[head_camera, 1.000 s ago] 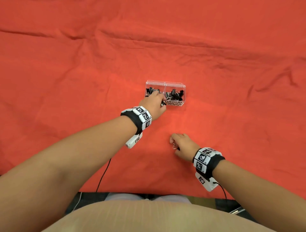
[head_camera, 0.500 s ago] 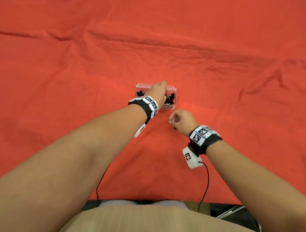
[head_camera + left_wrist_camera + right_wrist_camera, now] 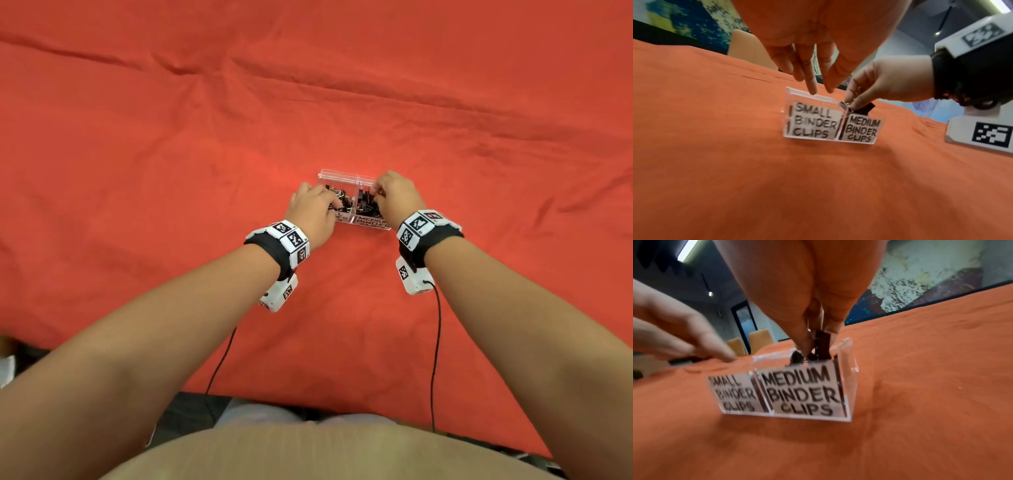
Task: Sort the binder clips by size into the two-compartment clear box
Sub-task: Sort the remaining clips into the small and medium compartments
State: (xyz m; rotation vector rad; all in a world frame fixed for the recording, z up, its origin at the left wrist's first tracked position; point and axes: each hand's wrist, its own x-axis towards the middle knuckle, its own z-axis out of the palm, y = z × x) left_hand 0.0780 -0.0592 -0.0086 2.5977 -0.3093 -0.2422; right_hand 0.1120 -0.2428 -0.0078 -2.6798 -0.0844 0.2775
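Note:
The clear two-compartment box (image 3: 342,176) stands on the red cloth, labelled for small clips on the left (image 3: 813,123) and medium clips on the right (image 3: 801,391). Several black clips (image 3: 349,202) lie in both halves. My right hand (image 3: 376,196) pinches a black binder clip (image 3: 824,341) by its wire handles, low over the medium compartment. That clip (image 3: 865,108) also shows in the left wrist view, tipped above the rim. My left hand (image 3: 821,91) holds nothing; its straight fingers (image 3: 715,352) reach down to the small compartment's rim.
The red cloth (image 3: 308,113) is wrinkled, with folds across the back and right. Thin black cables (image 3: 436,342) trail from both wrist units toward the table's front edge. No loose clips show on the cloth around the box.
My right hand has lifted the clip from the cloth and carried it forward over the right compartment. My left hand has drawn back to the left compartment's side.

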